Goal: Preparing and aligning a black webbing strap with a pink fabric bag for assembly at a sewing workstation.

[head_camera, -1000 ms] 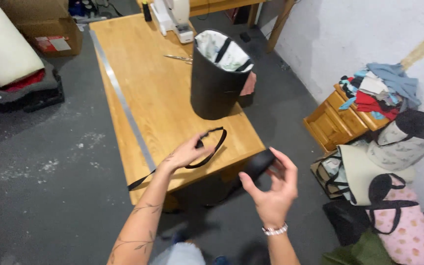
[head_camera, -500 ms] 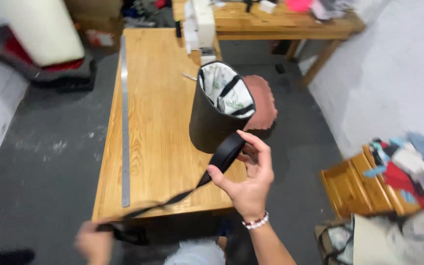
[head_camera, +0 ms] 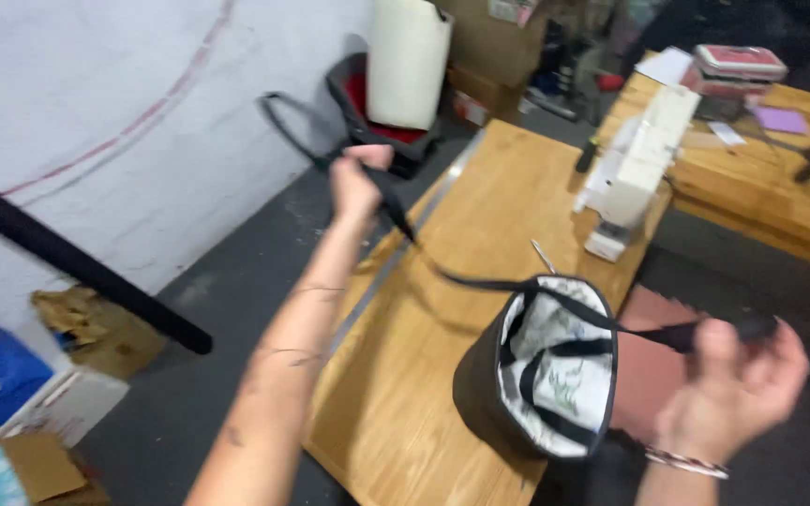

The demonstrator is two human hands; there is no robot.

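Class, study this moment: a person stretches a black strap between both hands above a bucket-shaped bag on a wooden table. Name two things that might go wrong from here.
1. The black strap passes right over the open bag; a tug might snag its rim and tip it, since it stands near the table edge.
2. The right hand holds only the strap's end, so it could slip free.

Table (head_camera: 480,244): centre of view, running away from the person.
Bag (head_camera: 541,375): on the table's near end, mouth toward the camera.
Sewing machine (head_camera: 635,169): on the table's far right edge, behind the bag.
Ruler (head_camera: 396,258): along the table's left edge.
Strap (head_camera: 480,281): stretched above the table between both hands.
Left hand (head_camera: 356,183): raised over the table's left side.
Right hand (head_camera: 733,384): right of the bag.
Second table (head_camera: 780,187): far right, behind the first.
Boxes (head_camera: 39,403): on the floor, lower left, by the wall.
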